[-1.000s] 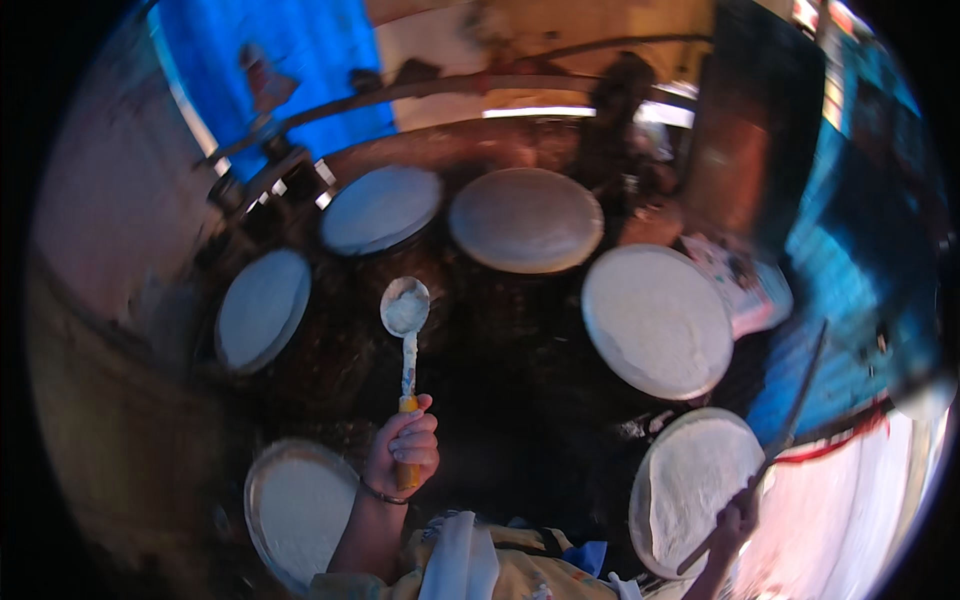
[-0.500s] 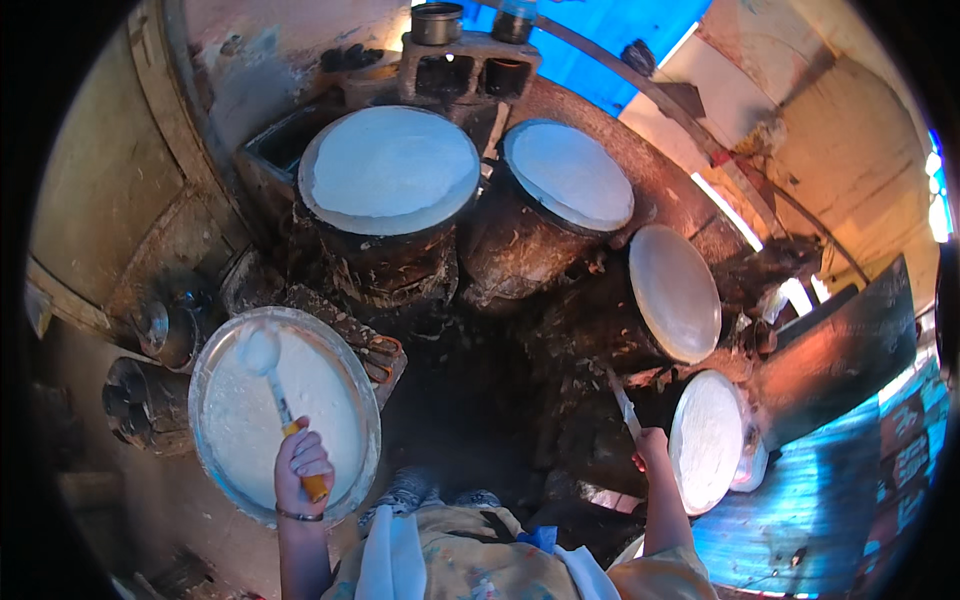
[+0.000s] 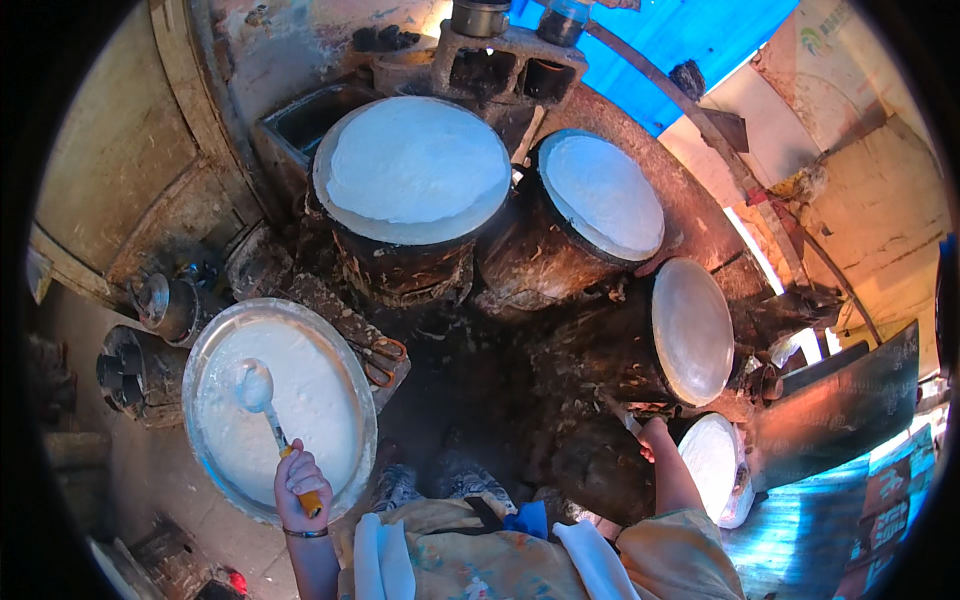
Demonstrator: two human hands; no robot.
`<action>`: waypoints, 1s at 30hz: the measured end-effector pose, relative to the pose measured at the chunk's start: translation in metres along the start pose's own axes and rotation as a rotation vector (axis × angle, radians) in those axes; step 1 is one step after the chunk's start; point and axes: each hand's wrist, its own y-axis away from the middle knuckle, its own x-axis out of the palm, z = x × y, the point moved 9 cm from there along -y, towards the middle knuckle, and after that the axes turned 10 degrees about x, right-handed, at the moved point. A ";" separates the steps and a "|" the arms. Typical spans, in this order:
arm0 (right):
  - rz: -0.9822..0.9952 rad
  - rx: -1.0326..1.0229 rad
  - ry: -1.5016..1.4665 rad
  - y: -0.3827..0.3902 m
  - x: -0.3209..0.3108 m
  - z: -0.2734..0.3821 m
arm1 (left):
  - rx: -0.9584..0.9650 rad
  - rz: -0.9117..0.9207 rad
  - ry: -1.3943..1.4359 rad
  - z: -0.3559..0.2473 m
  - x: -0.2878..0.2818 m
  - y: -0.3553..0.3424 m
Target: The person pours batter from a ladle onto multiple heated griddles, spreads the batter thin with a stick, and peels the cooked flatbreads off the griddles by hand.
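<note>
My left hand [image 3: 302, 486] is closed round the orange handle of a ladle [image 3: 257, 384]. The ladle's bowl rests at the surface of white batter in a wide metal basin [image 3: 369, 420] at the left. My right hand [image 3: 655, 440] grips a long tool with a flat, pale blade [image 3: 625, 416], whose kind I cannot make out. It is beside a round plate with a white layer [image 3: 712, 465], partly hidden by my right arm. Above it a bare, greyish round griddle [image 3: 692, 330] sits tilted in view.
Ahead, two large round griddles, one left [image 3: 415, 165] and one right [image 3: 600, 195], carry white layers on sooty drum-shaped stoves. Behind them a concrete block [image 3: 512, 50] holds a metal pot [image 3: 480, 18] and a jar [image 3: 563, 22]. Scissors [image 3: 384, 362] lie beside the basin.
The ladle's bowl has moved nearer to me within the basin. My right hand, still gripping the flat-bladed tool, shows closer to the bare griddle. The whole view has shifted slightly.
</note>
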 end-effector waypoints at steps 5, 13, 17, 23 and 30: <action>0.095 0.022 0.084 -0.041 0.028 -0.001 | -0.058 -0.013 0.082 0.034 0.004 -0.008; 0.095 -0.006 0.092 -0.038 0.021 0.008 | -0.032 0.015 0.089 0.037 0.007 -0.003; -0.013 -0.207 -0.042 -0.036 0.037 -0.004 | -0.114 0.010 0.086 0.017 -0.004 -0.005; 0.346 -0.170 -0.274 0.037 0.131 -0.013 | -0.159 -0.158 -0.955 -0.051 -0.075 -0.083; 0.615 -0.724 -0.532 0.196 0.155 0.053 | -0.111 -0.339 -2.527 -0.100 -0.106 -0.091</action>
